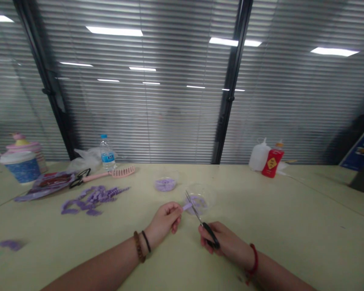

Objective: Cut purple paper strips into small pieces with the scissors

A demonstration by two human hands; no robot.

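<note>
Pale table (pixel 276 210); lower centre, left hand (pixel 166 218) pinches purple strip (pixel 187 206), pointing rightward at scissors (pixel 210 233) right hand (pixel 226 239) grips.

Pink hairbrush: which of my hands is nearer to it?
Left. The left hand, pinching a purple strip, is right of the pink hairbrush; the right hand, holding scissors, is farther right.

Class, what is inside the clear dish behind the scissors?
Purple pieces lie in the clear dish. The scissors and the purple strip in the left hand cover part of it; anything behind them is hidden.
</note>
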